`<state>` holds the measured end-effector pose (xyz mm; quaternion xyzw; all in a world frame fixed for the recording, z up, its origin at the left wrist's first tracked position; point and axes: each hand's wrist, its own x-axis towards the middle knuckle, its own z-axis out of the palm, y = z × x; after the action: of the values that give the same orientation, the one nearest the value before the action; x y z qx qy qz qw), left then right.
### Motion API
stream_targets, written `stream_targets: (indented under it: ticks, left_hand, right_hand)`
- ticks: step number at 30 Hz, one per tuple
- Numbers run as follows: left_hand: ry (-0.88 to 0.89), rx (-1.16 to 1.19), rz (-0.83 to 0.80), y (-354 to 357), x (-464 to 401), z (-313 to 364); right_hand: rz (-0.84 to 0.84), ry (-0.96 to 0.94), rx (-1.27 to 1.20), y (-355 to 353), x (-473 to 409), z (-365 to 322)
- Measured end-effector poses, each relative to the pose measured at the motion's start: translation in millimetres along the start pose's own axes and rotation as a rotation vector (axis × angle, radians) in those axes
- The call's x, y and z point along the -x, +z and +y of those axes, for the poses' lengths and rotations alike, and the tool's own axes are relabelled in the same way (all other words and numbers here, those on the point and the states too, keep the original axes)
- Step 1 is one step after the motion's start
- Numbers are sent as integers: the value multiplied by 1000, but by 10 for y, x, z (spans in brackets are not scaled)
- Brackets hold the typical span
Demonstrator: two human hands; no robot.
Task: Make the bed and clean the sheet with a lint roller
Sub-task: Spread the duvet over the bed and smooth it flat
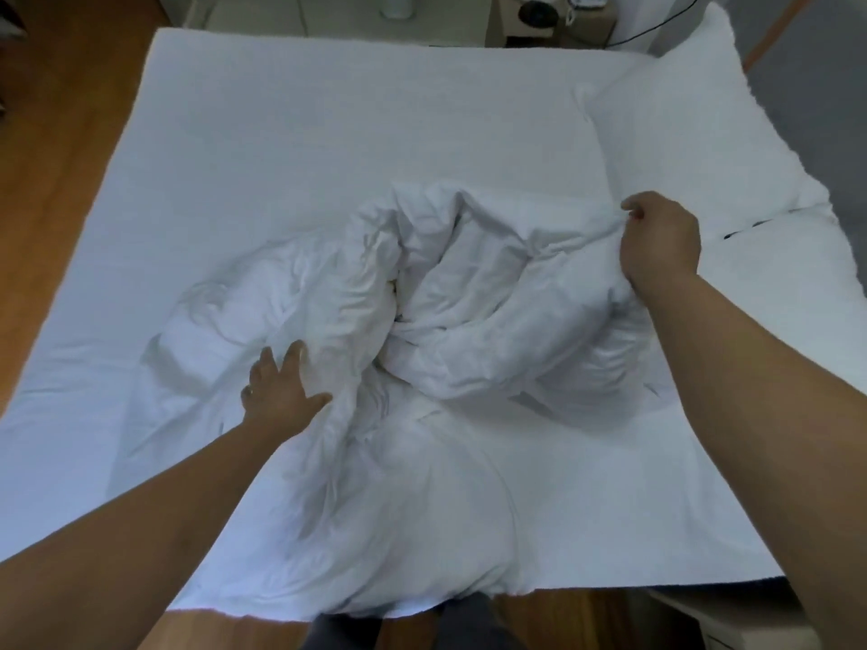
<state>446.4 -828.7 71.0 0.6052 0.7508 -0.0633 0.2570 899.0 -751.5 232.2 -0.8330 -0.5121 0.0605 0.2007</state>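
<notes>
Crumpled white fabric duvet [422,321] bunched mid-frame on white-sheeted bed [281,133]. Right hand [659,241] pinches a fold; left hand [281,391] spread, pressing. Likely soft, light, bulky: grip edges or corners.

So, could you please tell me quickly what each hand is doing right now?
Left hand: open, fingers spread, resting on the duvet.
Right hand: closed, gripping a fold of the duvet.

Warm brown wooden floor [51,147] runs along the left side; beyond the far edge stands a beige bedside cabinet [553,21], with a thin black cable [657,30] trailing beside it.
</notes>
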Motion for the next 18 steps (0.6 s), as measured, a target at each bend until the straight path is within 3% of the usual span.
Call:
stream_targets:
  ticks: [6, 9, 11, 13, 16, 18]
  left_hand:
    - [-6, 109, -125, 22, -55, -181]
    - [-97, -9, -200, 112, 3, -293]
    - [-197, -119, -272, 248, 64, -443]
    - [-221, -133, -286, 402, 120, -619]
    - [-40, 12, -141, 553, 206, -757]
    - [81, 71, -88, 564, 293, -722]
  right_hand:
    - [-238, -205, -35, 533, 746, -340]
    - [-518, -243, -98, 968, 1484, -435]
    - [-736, -144, -125, 1267, 1930, -443]
    - [-936, 76, -178, 1517, 2297, -446]
    - [-1117, 476, -395, 1751, 2644, -563]
    - [-1166, 584, -496, 1837, 2714, -707]
